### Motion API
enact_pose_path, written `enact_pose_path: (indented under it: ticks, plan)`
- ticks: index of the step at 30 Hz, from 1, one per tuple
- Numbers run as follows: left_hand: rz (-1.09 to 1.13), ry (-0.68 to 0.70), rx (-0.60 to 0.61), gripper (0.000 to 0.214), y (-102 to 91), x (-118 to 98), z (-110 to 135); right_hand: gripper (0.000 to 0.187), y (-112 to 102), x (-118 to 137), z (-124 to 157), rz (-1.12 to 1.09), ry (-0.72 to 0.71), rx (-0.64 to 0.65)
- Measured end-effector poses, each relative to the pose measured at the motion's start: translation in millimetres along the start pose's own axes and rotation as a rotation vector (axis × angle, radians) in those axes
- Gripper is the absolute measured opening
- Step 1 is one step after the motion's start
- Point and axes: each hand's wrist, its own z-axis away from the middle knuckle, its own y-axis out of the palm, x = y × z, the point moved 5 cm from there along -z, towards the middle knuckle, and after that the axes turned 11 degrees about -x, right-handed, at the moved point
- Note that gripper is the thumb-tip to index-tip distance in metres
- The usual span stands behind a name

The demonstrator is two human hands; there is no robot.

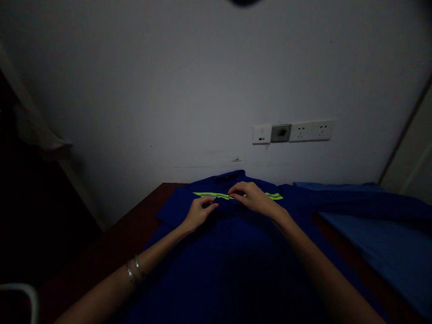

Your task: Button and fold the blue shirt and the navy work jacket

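Note:
A dark blue long-sleeved work jacket (216,252) lies spread out, its collar toward the wall. Across its chest runs a yellow-green reflective stripe (274,196). My left hand (200,212) pinches the front edge of the jacket just below the stripe, thumb against fingers. Close beside it, my right hand (248,195) is bent over the stripe with its fingertips closed on the cloth at the front opening. Any button or fastener between the fingers is too small and dark to make out. One sleeve stretches off to the right.
Beneath the jacket is a dark red-brown table (135,229). Lighter blue cloth (381,252) lies at the right, partly under the sleeve. A grey wall (189,90) with socket plates (312,130) stands behind. At the lower left is a white curved object (29,290).

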Motion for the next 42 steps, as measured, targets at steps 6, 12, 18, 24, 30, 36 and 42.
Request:
enact_pose_path:
  ticks: [6, 12, 18, 24, 30, 36, 42]
  plan:
    - [0.03, 0.035, -0.023, 0.016, -4.5, 1.0, -0.4, 0.043, 16.8, -11.0, 6.5, -0.033, -0.026, 0.102]
    - [-0.011, 0.132, -0.044, 0.01, -10.2, -12.0, 6.3, 0.041, 30.2, -46.3, 15.7, 0.138, 0.089, 0.213]
    - [-0.189, 0.271, 0.007, 0.036, -2.0, -23.7, 18.7, 0.03, 22.6, -59.5, 13.3, 0.095, 0.085, 0.115]
    - [-0.253, 0.456, 0.114, 0.03, 13.8, -25.0, 33.3, 0.035, 39.9, -83.4, 26.8, -0.309, 0.412, 0.224]
    - [-0.259, 0.575, 0.293, 0.03, 30.2, -18.9, 56.0, 0.026, 52.9, -96.8, 37.6, -0.617, 0.634, 0.234]
    - [-0.329, 0.706, 0.484, 0.029, 48.4, -7.6, 84.2, 0.017, 57.6, -106.5, 42.3, -0.583, 0.687, 0.227]
    - [-0.397, 0.801, 0.556, 0.034, 63.3, 1.9, 102.1, 0.02, 62.6, -115.8, 45.5, -0.542, 0.743, 0.165]
